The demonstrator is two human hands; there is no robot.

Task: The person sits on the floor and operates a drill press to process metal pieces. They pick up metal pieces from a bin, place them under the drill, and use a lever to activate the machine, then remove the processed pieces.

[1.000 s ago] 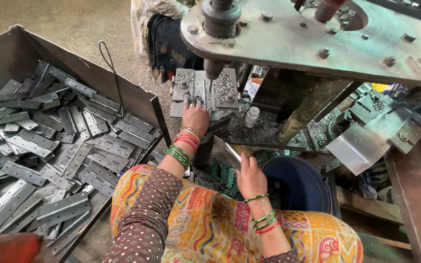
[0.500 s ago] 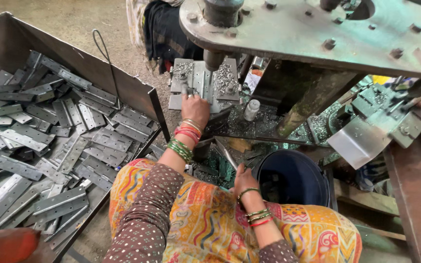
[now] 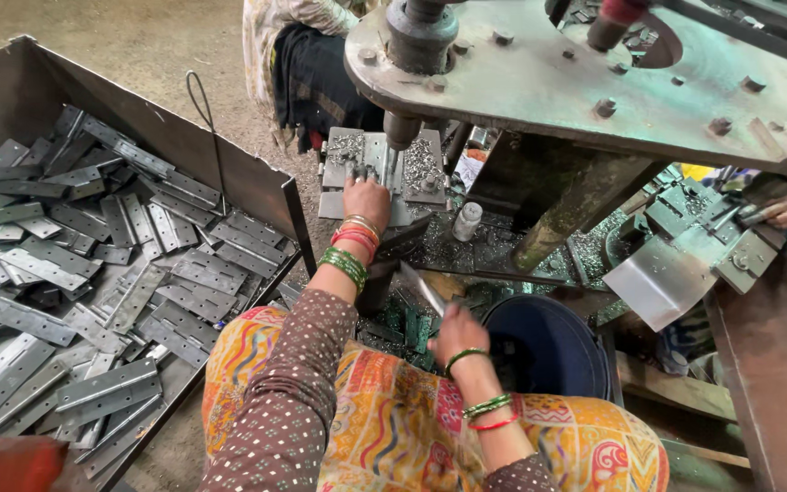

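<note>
Under the press head, your left hand presses fingers down on a hinge plate seated on the die block, while your right hand grips another metal strip over the blue bucket. The bin beside you holds many hinge plates, seemingly awaiting punching.

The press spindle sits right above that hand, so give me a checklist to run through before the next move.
1. Left hand clear of the spindle: not ok, it rests on the press bed just beside it.
2. Workpiece seated under the spindle: cannot tell, the hand covers it.
3. Right hand clear of the press: ok, it is low by the blue bucket.
4. Right hand's grip on the metal strip: ok, held.
5. Stock in the hinge bin: ok, plenty.
6. Metal chips on the bed: not ok, piled around the fixture.
</note>
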